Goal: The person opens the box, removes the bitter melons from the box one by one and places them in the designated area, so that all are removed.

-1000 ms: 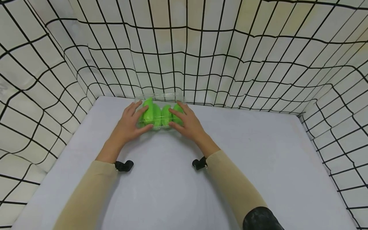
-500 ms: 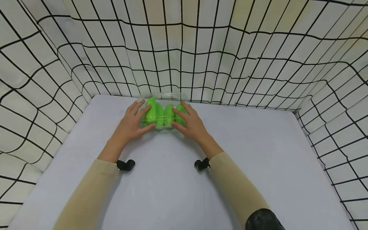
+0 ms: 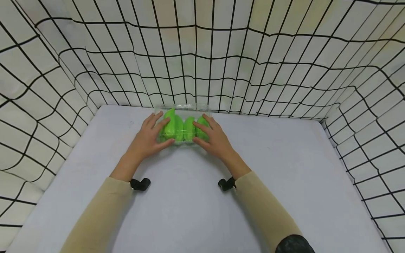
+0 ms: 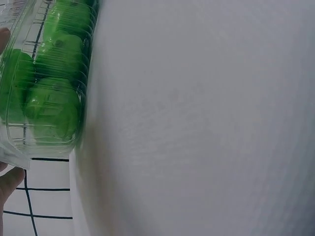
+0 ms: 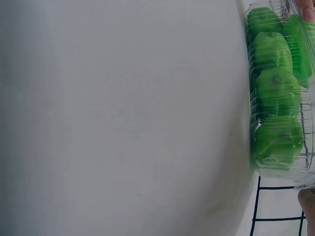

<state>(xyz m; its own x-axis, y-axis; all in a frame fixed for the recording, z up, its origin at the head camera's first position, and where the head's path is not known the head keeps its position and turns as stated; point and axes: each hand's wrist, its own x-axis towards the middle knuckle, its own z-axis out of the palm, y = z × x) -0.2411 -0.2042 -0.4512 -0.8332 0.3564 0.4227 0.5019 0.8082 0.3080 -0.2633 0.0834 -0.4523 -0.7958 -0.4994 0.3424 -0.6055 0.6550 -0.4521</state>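
Observation:
A clear plastic box (image 3: 182,143) with several elongated green pieces, like fruit or vegetables, (image 3: 189,129) stands at the back of the table, close to the mesh. My left hand (image 3: 146,138) holds its left end, thumb at the front edge and fingers spread over the side and top. At the right end, my right hand (image 3: 216,139) holds it the same way, its index finger reaching over the green pieces. Both wrist views show the box's ribbed wall (image 4: 54,145) near the white surface, with rounded green ends (image 5: 278,91) lined up inside. Only fingertips (image 4: 12,183) show there.
A white-covered table (image 3: 190,211) spreads in front of the box. Black wire mesh (image 3: 196,56) over pale walls encloses its back and sides. Black wrist devices (image 3: 140,184) hang inside both forearms.
The box and both hands have shifted a little to the right along the table's back edge, with the hold on it unchanged. The head view has shifted slightly too.

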